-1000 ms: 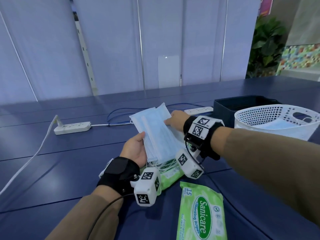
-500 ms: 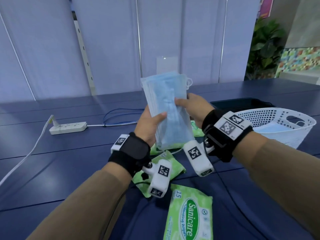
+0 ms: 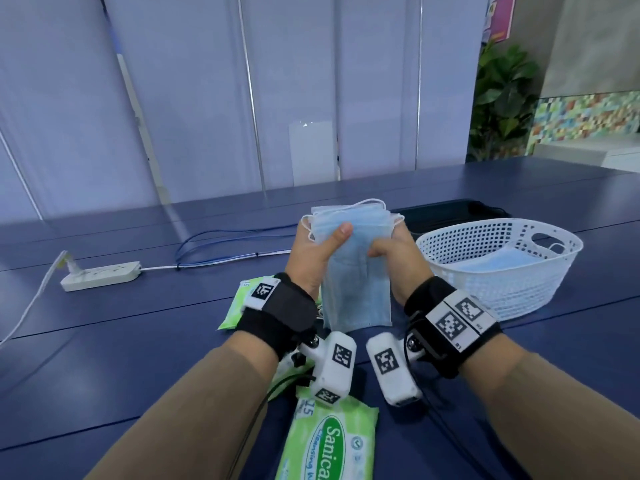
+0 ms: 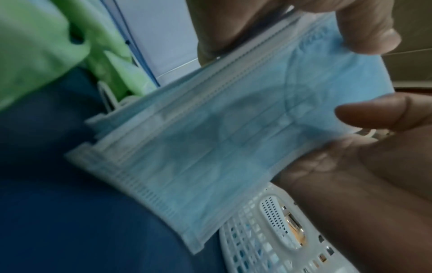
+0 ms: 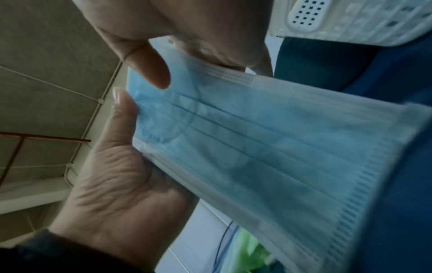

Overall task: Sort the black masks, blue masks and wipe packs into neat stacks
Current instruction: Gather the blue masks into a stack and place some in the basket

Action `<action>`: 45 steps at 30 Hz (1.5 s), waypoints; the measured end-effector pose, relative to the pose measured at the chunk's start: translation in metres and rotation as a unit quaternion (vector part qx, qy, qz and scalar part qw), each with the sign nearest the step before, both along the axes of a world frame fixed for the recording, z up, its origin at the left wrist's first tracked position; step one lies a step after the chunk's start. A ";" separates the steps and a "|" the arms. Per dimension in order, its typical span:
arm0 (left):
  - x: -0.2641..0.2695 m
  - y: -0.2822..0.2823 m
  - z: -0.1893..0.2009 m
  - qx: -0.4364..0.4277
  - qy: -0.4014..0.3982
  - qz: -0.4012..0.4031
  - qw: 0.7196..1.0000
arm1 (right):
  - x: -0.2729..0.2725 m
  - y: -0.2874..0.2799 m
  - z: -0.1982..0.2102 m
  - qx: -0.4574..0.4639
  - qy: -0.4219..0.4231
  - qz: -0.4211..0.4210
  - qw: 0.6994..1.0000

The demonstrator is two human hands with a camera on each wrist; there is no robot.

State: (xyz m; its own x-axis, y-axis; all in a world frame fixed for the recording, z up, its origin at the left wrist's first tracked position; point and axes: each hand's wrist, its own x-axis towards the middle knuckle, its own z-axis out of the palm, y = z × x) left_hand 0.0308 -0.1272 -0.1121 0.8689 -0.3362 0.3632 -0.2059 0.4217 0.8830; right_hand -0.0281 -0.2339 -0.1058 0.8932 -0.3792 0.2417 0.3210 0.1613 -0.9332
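Both hands hold a bundle of blue masks upright above the blue table. My left hand grips its left edge, thumb across the front. My right hand pinches the right edge. The left wrist view shows the masks lined up edge to edge, and the right wrist view shows their pleats. A green wipe pack lies in front of me. Another wipe pack sits behind my left wrist.
At the right a white perforated basket holds one blue mask. Behind it is a black tray whose inside is hidden. A white power strip with cables lies at the left.
The fanned masks were gathered into one upright bundle, raised, then brought down closer to the table. My right hand moved from their top to the right edge.
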 end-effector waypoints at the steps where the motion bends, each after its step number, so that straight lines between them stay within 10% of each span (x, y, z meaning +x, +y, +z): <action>1: -0.001 -0.002 0.005 0.002 -0.003 0.001 1.000 | 0.001 -0.001 0.005 0.003 -0.009 -0.006 1.000; 13: -0.006 -0.019 0.010 0.065 -0.080 0.136 0.985 | 0.020 -0.010 0.010 -0.069 -0.052 -0.150 0.985; 21: 0.009 -0.006 0.017 0.130 -0.120 0.112 0.978 | 0.001 -0.019 0.018 -0.235 -0.044 -0.030 0.970; 27: 0.006 -0.006 0.024 0.196 -0.152 0.076 0.966 | -0.014 -0.035 0.059 -0.653 0.051 -0.022 0.755; 33: -0.005 -0.009 0.019 0.160 -0.141 0.068 0.975 | -0.010 -0.017 0.084 -0.813 0.162 0.009 0.559; 35: -0.006 -0.004 0.015 0.125 -0.120 0.017 0.985 | -0.009 -0.015 0.091 -0.810 0.151 0.006 0.567; 45: 0.007 0.009 0.009 0.246 -0.020 -0.046 0.968 | -0.021 -0.102 0.112 -0.543 0.236 -0.044 0.805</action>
State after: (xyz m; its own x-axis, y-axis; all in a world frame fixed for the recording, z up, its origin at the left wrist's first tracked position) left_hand 0.0377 -0.1181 -0.1027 0.8157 -0.5522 0.1725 -0.2264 -0.0303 0.9736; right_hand -0.0488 -0.3360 0.0060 0.9637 -0.2412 0.1149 -0.1459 -0.8355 -0.5298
